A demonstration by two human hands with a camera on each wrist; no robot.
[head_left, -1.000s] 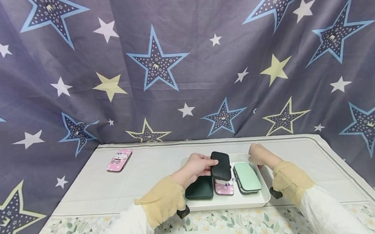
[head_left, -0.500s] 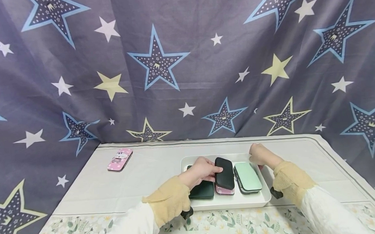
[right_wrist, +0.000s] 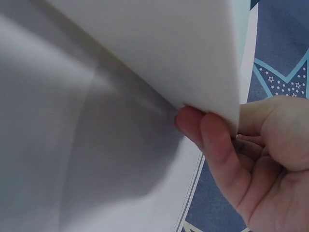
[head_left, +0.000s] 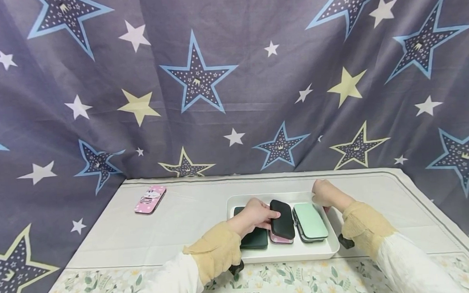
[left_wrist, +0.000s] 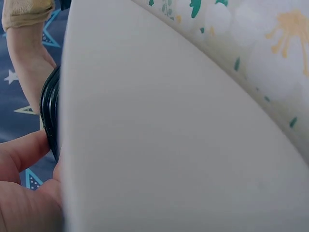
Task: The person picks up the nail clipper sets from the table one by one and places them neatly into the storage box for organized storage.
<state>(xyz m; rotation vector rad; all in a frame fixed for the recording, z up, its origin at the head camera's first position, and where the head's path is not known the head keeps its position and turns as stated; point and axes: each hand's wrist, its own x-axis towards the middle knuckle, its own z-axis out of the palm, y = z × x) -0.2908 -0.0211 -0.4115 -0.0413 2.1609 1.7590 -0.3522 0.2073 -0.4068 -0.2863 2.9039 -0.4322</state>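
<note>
Left hand (head_left: 255, 214) grips black case (head_left: 281, 213) by edge over white tray (head_left: 289, 252); right hand (head_left: 322, 192) clasps tray corner; case likely rigid, light.

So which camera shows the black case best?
The head view: the whole black case shows, gripped by the left hand, lying over the cases in the white tray. The left wrist view shows only its dark edge past the tray's wall. The right wrist view shows none of it.
</note>
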